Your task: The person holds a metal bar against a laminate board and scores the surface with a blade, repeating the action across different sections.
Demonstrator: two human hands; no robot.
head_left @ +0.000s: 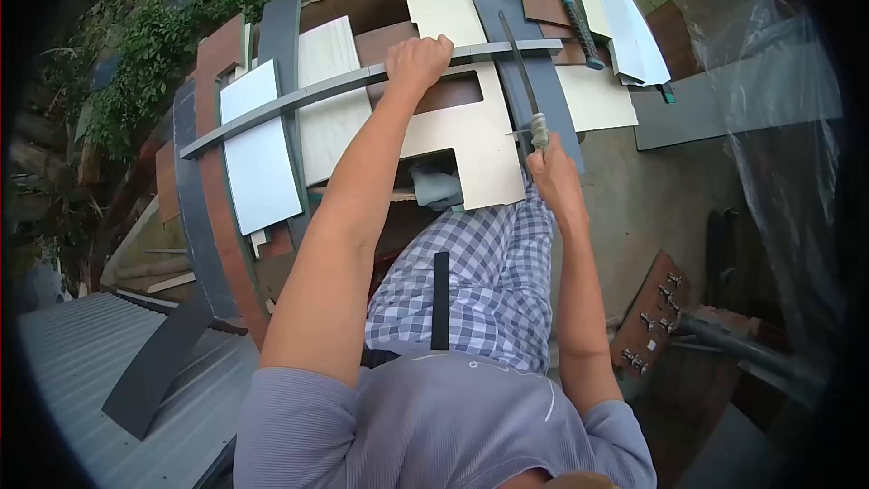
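Closing my right grip (558,167) around the handle of what looks like a hacksaw (539,131) gives me control of the stroke; I'd want it firm but not strangled, wrist in line with the forearm. The blade (518,54) points away from me and crosses the metal bar (335,84) close to the bar's right end. Whether its teeth bite or merely rest there, I can't tell from above. Long, even strokes with light pressure on the push would suit thin metal best, since forcing or twisting could snag the teeth.

My left grip (419,59) is wrapped over the bar, on the left of the blade and well apart from it. Bearing straight down there should damp chatter, though shifting nearer would steady the bar more, at some cost in safety to my knuckles.

Beneath the blade lies a dark grey panel (543,100), beside a cream panel with cutouts (493,154); both could be scored by a stroke that runs deep. The bar's left part spans a white panel (262,186), and uneven boards may let it rock. A claw hammer (572,14) lies to the right, past the blade.
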